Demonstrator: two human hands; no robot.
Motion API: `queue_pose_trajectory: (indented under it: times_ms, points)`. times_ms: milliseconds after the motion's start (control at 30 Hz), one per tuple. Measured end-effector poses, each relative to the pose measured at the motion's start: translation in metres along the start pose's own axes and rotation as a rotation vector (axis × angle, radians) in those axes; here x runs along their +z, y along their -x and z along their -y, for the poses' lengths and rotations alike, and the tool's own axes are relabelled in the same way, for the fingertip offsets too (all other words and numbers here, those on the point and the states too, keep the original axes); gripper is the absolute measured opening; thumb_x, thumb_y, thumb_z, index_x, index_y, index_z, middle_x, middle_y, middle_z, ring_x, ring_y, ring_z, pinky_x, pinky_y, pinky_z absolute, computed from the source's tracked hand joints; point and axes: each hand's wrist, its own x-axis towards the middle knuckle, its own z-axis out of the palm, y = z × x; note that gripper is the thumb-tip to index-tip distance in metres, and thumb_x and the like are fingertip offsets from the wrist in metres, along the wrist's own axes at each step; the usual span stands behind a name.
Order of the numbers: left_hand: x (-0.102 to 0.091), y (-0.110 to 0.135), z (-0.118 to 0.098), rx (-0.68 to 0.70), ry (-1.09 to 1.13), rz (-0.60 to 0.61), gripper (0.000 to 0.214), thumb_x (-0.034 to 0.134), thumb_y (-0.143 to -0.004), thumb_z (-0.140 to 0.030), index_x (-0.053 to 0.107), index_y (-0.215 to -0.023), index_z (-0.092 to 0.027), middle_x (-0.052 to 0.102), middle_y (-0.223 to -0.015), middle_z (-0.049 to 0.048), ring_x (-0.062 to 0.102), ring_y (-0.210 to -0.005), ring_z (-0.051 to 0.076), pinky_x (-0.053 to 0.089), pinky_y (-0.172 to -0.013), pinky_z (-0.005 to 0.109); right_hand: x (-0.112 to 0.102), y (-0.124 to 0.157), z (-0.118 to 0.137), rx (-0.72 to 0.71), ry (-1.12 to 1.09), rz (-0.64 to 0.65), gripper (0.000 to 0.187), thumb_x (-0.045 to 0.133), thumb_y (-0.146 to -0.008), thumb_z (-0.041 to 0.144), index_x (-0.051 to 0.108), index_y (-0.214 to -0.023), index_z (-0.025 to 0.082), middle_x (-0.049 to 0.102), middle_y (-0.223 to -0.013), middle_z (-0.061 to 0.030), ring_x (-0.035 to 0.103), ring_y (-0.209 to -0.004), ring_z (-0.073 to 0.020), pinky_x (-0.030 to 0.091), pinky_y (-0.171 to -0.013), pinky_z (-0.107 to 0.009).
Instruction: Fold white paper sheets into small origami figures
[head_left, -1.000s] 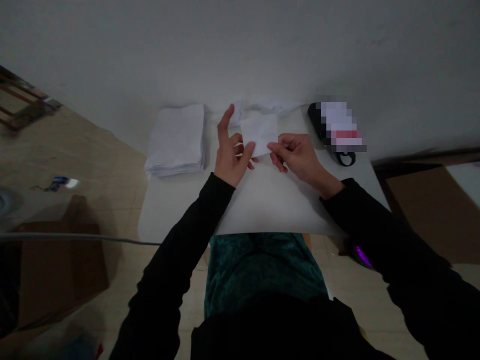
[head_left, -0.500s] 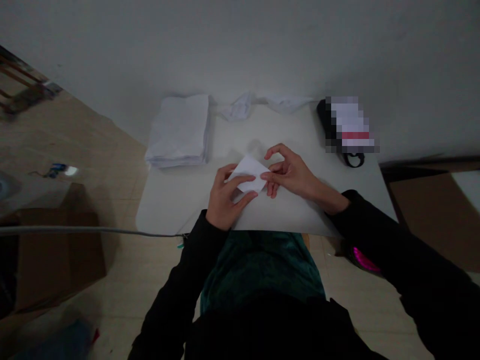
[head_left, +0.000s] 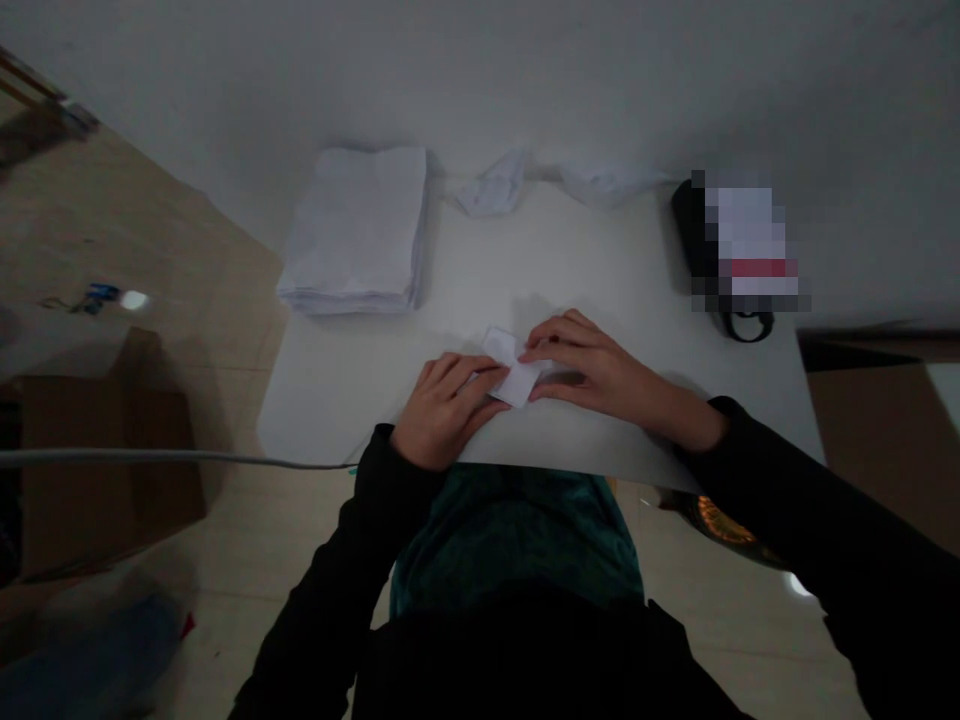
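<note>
A small folded piece of white paper (head_left: pixel 514 368) lies on the white table (head_left: pixel 570 250) near its front edge. My left hand (head_left: pixel 444 405) rests on its left side with the fingers laid flat and pressed on the paper. My right hand (head_left: pixel 592 368) presses on its right side, fingers stretched out and close together. Most of the paper is hidden under the fingers of both hands.
A stack of white sheets (head_left: pixel 360 228) sits at the table's back left. Crumpled white paper pieces (head_left: pixel 496 186) lie along the wall. A black object with a blurred label (head_left: pixel 731 255) stands at the back right. A cardboard box (head_left: pixel 97 450) is on the floor at left.
Both hands brought the paper down from the air near the back of the table to the front edge and pressed it flat on the surface.
</note>
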Motion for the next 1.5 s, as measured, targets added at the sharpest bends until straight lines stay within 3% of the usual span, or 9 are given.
queue_pose_trajectory:
  times_ms: [100, 233, 433, 700, 967, 1167, 1500]
  points:
    - [0.001, -0.004, 0.002, 0.003, -0.005, -0.019, 0.027, 0.058, -0.096, -0.035, 0.067, -0.116, -0.018, 0.073, -0.112, 0.0083, 0.061, -0.096, 0.022, 0.048, -0.080, 0.036, 0.001, -0.001, -0.006, -0.012, -0.074, -0.011, 0.022, 0.063, -0.093, 0.039, 0.072, -0.107, 0.026, 0.067, -0.098, -0.0060, 0.057, -0.094, -0.0215, 0.049, -0.084, -0.040]
    - [0.001, -0.011, 0.005, -0.069, 0.115, -0.035, 0.020, 0.057, -0.097, -0.031, 0.071, -0.103, -0.019, 0.074, -0.102, 0.0068, 0.064, -0.091, 0.019, 0.052, -0.082, 0.034, 0.004, -0.005, -0.004, 0.057, -0.127, -0.087, 0.018, 0.063, -0.093, 0.039, 0.075, -0.096, 0.026, 0.066, -0.091, -0.0045, 0.059, -0.091, -0.0196, 0.050, -0.081, -0.037]
    - [-0.001, -0.021, 0.001, -0.396, 0.287, -0.167, 0.016, 0.067, -0.090, -0.029, 0.071, -0.078, -0.019, 0.074, -0.092, 0.0024, 0.068, -0.078, 0.013, 0.055, -0.070, 0.025, 0.010, -0.011, 0.005, 0.268, -0.126, -0.234, 0.020, 0.070, -0.088, 0.039, 0.071, -0.078, 0.021, 0.061, -0.083, -0.0027, 0.057, -0.073, -0.0153, 0.046, -0.064, -0.031]
    - [0.006, -0.026, -0.004, -0.598, 0.339, -0.289, 0.015, 0.075, -0.081, -0.028, 0.071, -0.070, -0.019, 0.073, -0.088, 0.0014, 0.066, -0.069, 0.011, 0.057, -0.065, 0.024, 0.015, -0.015, 0.007, 0.368, 0.043, -0.278, 0.018, 0.074, -0.085, 0.034, 0.069, -0.073, 0.021, 0.058, -0.080, -0.0032, 0.053, -0.084, -0.0212, 0.043, -0.078, -0.038]
    - [0.007, -0.024, -0.008, -0.660, 0.379, -0.309, 0.011, 0.076, -0.080, -0.029, 0.072, -0.077, -0.019, 0.071, -0.090, 0.0020, 0.067, -0.069, 0.011, 0.060, -0.065, 0.025, 0.017, -0.017, 0.011, 0.419, 0.088, -0.270, 0.023, 0.073, -0.086, 0.039, 0.068, -0.072, 0.021, 0.063, -0.078, -0.0036, 0.053, -0.083, -0.0228, 0.039, -0.078, -0.040]
    - [0.002, -0.022, -0.015, -0.647, 0.338, -0.289, 0.005, 0.070, -0.086, -0.023, 0.070, -0.085, -0.019, 0.068, -0.094, 0.0031, 0.068, -0.078, 0.011, 0.062, -0.069, 0.024, 0.017, -0.017, 0.013, 0.413, 0.085, -0.242, 0.018, 0.072, -0.086, 0.040, 0.070, -0.082, 0.023, 0.067, -0.085, -0.0029, 0.056, -0.088, -0.0234, 0.039, -0.080, -0.040]
    - [0.002, -0.021, -0.017, -0.668, 0.293, -0.278, 0.004, 0.065, -0.089, -0.019, 0.066, -0.092, -0.020, 0.064, -0.100, 0.0033, 0.066, -0.084, 0.012, 0.063, -0.067, 0.024, 0.019, -0.028, 0.018, 0.511, 0.002, -0.329, 0.023, 0.067, -0.090, 0.041, 0.072, -0.074, 0.025, 0.071, -0.075, 0.0001, 0.059, -0.077, -0.0204, 0.039, -0.079, -0.041]
